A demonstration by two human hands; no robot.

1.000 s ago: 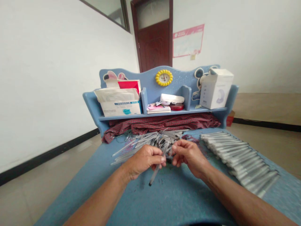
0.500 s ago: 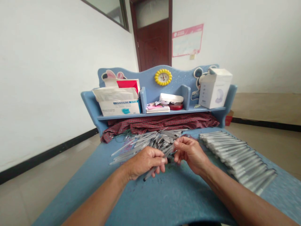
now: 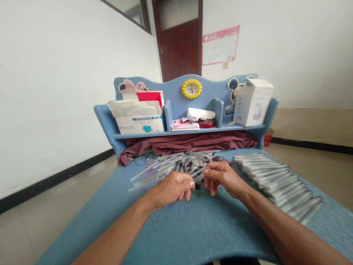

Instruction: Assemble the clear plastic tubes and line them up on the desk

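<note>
My left hand [image 3: 174,188] is closed, thumb against curled fingers, at the near edge of a loose pile of clear pen parts [image 3: 168,166]. Whatever it holds, if anything, is hidden by the fingers. To its right, a small gap away, my right hand [image 3: 222,177] is pinched, thumb and index fingertip together; what is between them is too small to tell. Rows of similar clear pens with dark ends [image 3: 275,180] lie side by side at the right of the blue table [image 3: 176,235], beyond my right forearm.
A red checked cloth [image 3: 187,142] lies under the blue shelf [image 3: 154,135]. On the shelf stand a mask box [image 3: 140,125], a stack of papers [image 3: 185,127], a red round tin [image 3: 206,124] and a white box [image 3: 253,103]. A yellow clock [image 3: 191,89] is on the backboard.
The dark-tipped pen part that stuck out below my left hand is no longer visible. My left fingers have curled in more; both hands stay in nearly the same place.
</note>
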